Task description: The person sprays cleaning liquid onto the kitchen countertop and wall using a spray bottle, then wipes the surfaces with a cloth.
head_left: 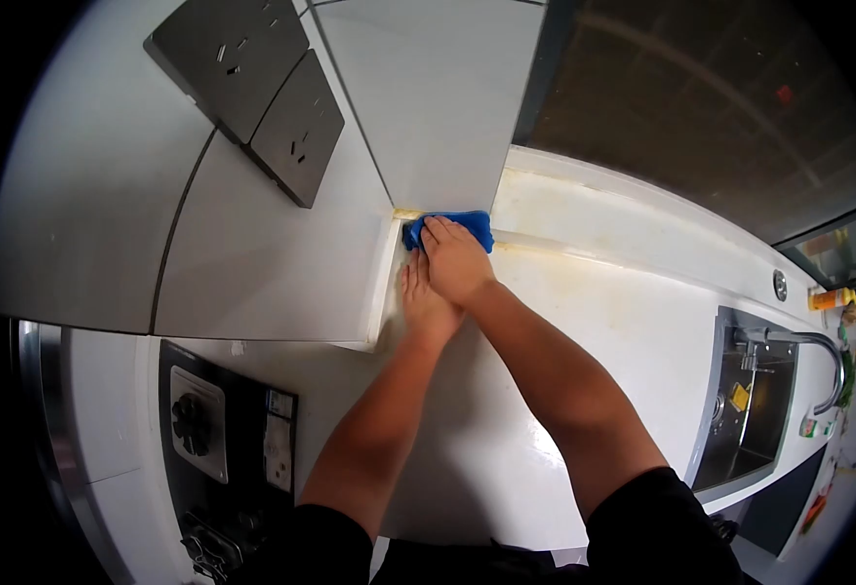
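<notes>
A bunched blue cloth (477, 226) lies in the corner where the white countertop (584, 322) meets the tiled walls. My right hand (459, 261) presses down on the cloth, its fingers together over the near side. Just left of it and partly underneath is my left hand (430, 304), fingers stretched out flat towards the cloth's near edge. Whether the left fingertips hold any of the fabric is hidden. Yellowish stains (564, 200) mark the ledge and the strip beside the cloth.
Grey wall sockets (272, 117) jut from the left wall. A black gas hob (199, 429) sits at lower left. On the right are a sink (755, 419) with a curved tap (828, 356) and a yellow sponge (739, 397). A dark window (681, 107) rises behind the ledge.
</notes>
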A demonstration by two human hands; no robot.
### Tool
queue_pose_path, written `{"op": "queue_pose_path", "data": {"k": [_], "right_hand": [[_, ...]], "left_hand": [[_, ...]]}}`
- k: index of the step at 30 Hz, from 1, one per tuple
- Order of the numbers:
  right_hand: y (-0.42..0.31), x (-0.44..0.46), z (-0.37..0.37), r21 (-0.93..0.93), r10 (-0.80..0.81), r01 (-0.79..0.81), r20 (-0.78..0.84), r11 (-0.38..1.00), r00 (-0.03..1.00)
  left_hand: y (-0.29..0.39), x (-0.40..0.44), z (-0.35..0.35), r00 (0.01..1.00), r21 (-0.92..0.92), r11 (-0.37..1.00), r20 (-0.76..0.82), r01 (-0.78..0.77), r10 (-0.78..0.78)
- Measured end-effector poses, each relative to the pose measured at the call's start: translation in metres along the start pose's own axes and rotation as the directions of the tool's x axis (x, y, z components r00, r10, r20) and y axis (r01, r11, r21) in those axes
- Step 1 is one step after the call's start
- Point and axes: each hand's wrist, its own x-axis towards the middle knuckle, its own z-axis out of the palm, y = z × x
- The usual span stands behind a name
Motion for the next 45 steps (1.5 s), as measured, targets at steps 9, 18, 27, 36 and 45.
{"op": "queue_pose_path", "data": {"k": [9, 18, 27, 36, 45], "right_hand": [[0.037, -0.066, -0.047, -0.118, 0.418, -0.406, 0.110, 0.906, 0.902], [0.025, -0.068, -0.145, 0.421, 0.386, -0.531, 0.383, 0.735, 0.839], [-0.024, -0.066, -0.126, 0.901, 0.687, -0.380, 0.413, -0.210, 0.598], [-0.008, 0.006, -0.013, 0.360, 0.370, -0.301, -0.140, 0.883, 0.918], [0.005, 0.006, 0.015, 0.459, 0.110, -0.074, -0.052, 0.886, 0.993]], "left_hand": [[0.011, 0.012, -0.015, 0.986, 0.025, 0.995, 0.141, -0.093, 0.089], [0.022, -0.018, -0.095, 0.989, -0.339, 0.930, -0.020, -0.142, 0.144], [0.026, -0.024, -0.072, 0.862, -0.874, 0.028, 0.474, 0.486, -0.180], [0.030, 0.031, -0.054, 0.863, -0.888, -0.231, 0.448, 0.398, -0.234], [0.038, 0.036, -0.070, 0.856, -0.926, -0.047, 0.366, 0.375, -0.365]]}}
